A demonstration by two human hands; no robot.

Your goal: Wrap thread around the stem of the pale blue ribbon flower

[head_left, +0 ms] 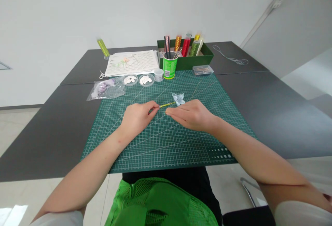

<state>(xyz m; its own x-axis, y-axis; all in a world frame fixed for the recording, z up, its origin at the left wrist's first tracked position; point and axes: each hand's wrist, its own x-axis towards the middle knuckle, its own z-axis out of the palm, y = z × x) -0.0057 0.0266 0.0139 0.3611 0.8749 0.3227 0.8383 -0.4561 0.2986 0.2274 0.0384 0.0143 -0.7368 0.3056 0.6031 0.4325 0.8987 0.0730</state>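
Observation:
A pale blue flower [178, 99] with pointed petals lies sideways above the green cutting mat, its thin yellow-green stem [167, 104] pointing left. My left hand [139, 115] pinches the free end of that stem between thumb and fingertips. Close below the flower and stem is my right hand [191, 114], its fingers pressed together and pointing left. What the right fingers hold, if anything, is too small to make out.
On the cutting mat [155, 143] stand a green can [169, 67] with tools, two dishes of white pieces [146, 79] and a clear case [203, 69]. Behind are a green box [199, 60] of thread spools and papers [132, 63]. A plastic bag [106, 88] lies left.

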